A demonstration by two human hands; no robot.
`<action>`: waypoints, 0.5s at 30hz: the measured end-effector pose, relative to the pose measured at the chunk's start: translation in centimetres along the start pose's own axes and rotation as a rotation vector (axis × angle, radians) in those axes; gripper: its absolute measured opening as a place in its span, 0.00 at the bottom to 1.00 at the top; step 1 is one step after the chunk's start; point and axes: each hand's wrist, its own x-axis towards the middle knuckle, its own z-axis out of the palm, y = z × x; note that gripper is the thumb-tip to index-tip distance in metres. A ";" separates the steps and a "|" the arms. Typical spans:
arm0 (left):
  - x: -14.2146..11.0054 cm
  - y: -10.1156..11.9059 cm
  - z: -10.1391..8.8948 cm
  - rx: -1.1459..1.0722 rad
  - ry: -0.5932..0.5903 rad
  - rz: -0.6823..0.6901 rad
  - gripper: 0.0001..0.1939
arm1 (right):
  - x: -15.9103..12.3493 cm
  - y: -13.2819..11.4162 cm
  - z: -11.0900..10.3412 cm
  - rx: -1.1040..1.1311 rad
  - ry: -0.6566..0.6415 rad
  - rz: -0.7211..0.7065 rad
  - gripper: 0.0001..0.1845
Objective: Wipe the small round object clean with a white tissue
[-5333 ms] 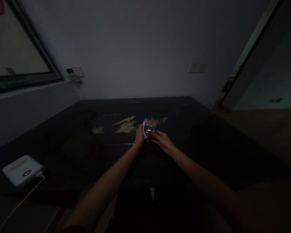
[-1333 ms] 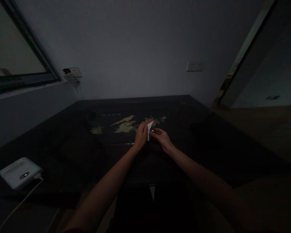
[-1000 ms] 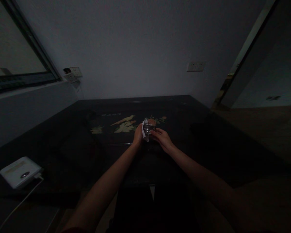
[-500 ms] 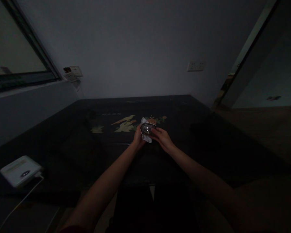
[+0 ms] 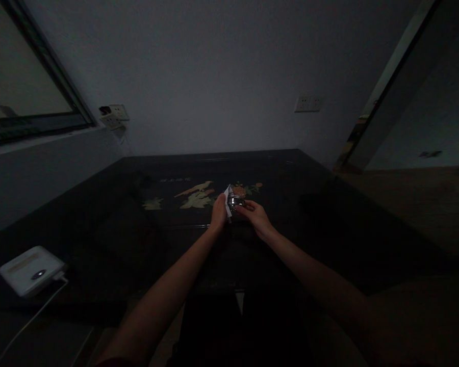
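Note:
My left hand (image 5: 219, 211) is closed around a crumpled white tissue or cloth (image 5: 228, 205), which stands up along its inner side. Between my hands is a small, shiny, rounded object (image 5: 236, 202), glassy or metallic; the dim light hides its exact kind. The fingers of my right hand (image 5: 257, 216) pinch it from the right side. The white piece lies against the object's left side. Both hands hover over the dark table top (image 5: 199, 244), just in front of its bird-and-flower picture (image 5: 195, 196).
At the left end of the table stands a white box-shaped device (image 5: 32, 270) with a white cable (image 5: 34, 318) running off the front edge. A pale wall (image 5: 214, 92) with sockets (image 5: 308, 104) rises behind. A window (image 5: 26, 66) is at the upper left.
The shiny object has turned, its broad round face no longer facing me. The white piece, earlier spread behind it, now stands as a narrower strip along the left hand.

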 end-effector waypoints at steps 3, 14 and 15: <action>-0.7 0.7 0.0 0.108 -0.065 0.143 0.09 | 0.0 0.1 0.0 -0.037 0.014 -0.014 0.24; -1.6 1.7 0.4 0.199 -0.134 0.246 0.07 | -0.2 -0.1 0.1 -0.097 0.040 -0.022 0.25; -1.4 1.7 0.4 0.180 -0.118 0.209 0.07 | -0.2 -0.1 0.0 -0.097 0.036 -0.024 0.25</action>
